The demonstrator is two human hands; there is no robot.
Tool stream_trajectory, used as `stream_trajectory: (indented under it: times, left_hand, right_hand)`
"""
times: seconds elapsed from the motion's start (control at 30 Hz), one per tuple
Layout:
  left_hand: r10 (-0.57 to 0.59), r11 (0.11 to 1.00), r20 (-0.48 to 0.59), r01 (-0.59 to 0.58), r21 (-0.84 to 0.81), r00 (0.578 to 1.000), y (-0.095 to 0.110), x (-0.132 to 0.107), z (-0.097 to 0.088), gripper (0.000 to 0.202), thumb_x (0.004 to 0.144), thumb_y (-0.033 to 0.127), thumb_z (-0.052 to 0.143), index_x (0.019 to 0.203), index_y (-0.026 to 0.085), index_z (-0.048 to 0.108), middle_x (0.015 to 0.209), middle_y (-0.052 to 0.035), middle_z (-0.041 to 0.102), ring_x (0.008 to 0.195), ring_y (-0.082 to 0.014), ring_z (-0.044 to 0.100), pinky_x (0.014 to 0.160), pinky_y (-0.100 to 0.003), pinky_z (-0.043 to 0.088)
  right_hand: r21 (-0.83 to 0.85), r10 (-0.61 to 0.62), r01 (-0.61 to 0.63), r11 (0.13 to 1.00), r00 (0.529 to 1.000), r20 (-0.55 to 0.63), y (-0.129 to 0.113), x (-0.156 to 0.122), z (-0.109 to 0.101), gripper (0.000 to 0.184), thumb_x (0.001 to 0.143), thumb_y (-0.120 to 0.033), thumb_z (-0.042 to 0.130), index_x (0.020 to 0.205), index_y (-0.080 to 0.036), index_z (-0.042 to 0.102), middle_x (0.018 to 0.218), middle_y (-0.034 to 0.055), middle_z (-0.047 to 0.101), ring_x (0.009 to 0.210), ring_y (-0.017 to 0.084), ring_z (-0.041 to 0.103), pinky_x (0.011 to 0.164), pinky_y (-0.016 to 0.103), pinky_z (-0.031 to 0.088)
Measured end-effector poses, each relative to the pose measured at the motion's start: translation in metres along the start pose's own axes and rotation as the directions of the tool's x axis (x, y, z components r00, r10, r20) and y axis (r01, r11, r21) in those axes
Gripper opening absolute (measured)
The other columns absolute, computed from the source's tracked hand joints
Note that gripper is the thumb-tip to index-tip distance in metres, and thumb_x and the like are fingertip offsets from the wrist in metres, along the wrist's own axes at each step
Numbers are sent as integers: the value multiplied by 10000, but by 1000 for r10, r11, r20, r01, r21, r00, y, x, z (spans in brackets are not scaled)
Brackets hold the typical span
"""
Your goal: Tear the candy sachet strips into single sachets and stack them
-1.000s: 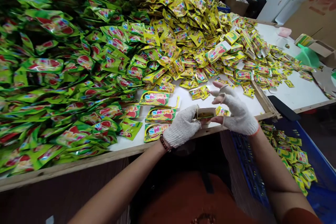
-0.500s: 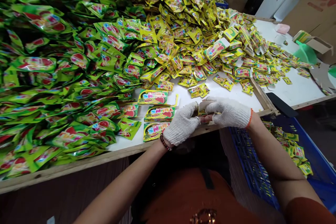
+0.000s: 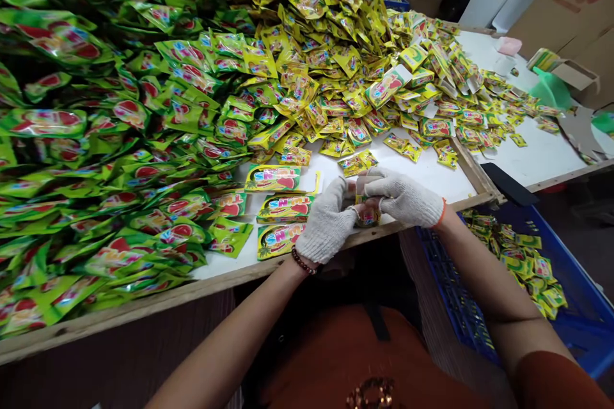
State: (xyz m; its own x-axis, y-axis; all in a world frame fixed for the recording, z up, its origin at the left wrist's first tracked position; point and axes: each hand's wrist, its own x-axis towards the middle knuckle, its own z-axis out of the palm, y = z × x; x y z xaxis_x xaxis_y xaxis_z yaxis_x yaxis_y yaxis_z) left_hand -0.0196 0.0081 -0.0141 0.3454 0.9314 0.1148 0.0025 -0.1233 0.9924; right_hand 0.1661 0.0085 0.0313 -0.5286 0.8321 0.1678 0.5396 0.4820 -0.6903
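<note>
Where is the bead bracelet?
In the head view, the brown bead bracelet is around the wrist of the person's left hand, right by the wooden table edge.

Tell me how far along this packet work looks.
Done, it seems: yellow sachets lie in the blue crate. In hand: the left hand and right hand together hold a small printed pack. Left: large heaps of yellow sachets and green packets cover the table.
</note>
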Motion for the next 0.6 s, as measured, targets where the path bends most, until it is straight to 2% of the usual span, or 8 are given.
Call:
stream_trajectory:
  times: [0.07, 0.13, 0.2, 0.23, 0.37, 0.5, 0.6]
  left_hand:
    - [-40, 997, -61, 36, -63, 997, -2, -1, 2, 407, 760, 293, 747, 1071, 213, 497, 998, -51, 732, 926, -221, 722, 812, -359, 601]
    - [-35, 998, -86, 30, -60, 996, -3, -2, 2, 398, 767, 261, 734, 1047, 217, 454, 985, -49, 731, 914, -220, 731, 800, -360, 607]
    - [3, 1000, -69, -5, -21, 998, -5, -1, 2, 353, 784, 239, 703, 1035, 215, 456, 1006, -54, 732, 942, -222, 730, 830, -371, 605]
    - [22, 1000, -47, -22, -1, 999, -6, -1, 1, 339, 793, 238, 689, 1049, 212, 469, 1040, -63, 730, 976, -227, 724, 856, -381, 600]
    - [33, 999, 15, -33, 24, 999, -12, 3, -3, 363, 804, 291, 678, 1119, 185, 531, 1158, -107, 705, 1093, -258, 686, 945, -425, 572]
    - [34, 999, 38, -35, 8, 999, -13, 4, -5, 376, 820, 319, 665, 1145, 168, 550, 1166, -116, 700, 1065, -247, 693, 957, -420, 566]
    - [91, 991, 55, -96, 97, 994, -7, 2, -8, 307, 836, 314, 637, 1098, 165, 583, 1119, -98, 704, 1002, -221, 698, 928, -383, 569]
  right_hand:
    - [140, 66, -36, 989, 975, -213, 10, -8, 14, 171, 828, -203, 691, 996, -226, 674, 1201, 66, 646, 1189, 238, 592, 1012, 414, 508]
    - [317, 204, -71, 946, 889, -410, 19, -19, 28, 266, 816, -276, 722, 1048, -236, 598, 1231, 68, 626, 1080, 213, 640, 894, 367, 566]
    - [420, 320, -99, 902, 807, -496, 24, -28, 38, 292, 810, -342, 732, 1020, -236, 560, 1177, 60, 643, 914, 173, 671, 755, 303, 585]
    - [423, 344, -119, 898, 789, -509, 26, -31, 42, 288, 810, -362, 728, 1007, -230, 565, 1117, 52, 660, 854, 160, 669, 712, 282, 578]
    - [322, 322, -169, 931, 797, -511, 28, -32, 45, 238, 838, -369, 668, 1000, -195, 648, 930, 39, 683, 784, 157, 650, 671, 269, 551]
    - [276, 297, -179, 944, 824, -483, 26, -28, 39, 197, 866, -354, 624, 953, -182, 664, 856, 27, 669, 756, 154, 623, 666, 269, 519]
    - [216, 261, -178, 960, 850, -457, 23, -27, 37, 153, 884, -323, 600, 851, -179, 638, 759, 4, 622, 695, 139, 580, 657, 259, 484]
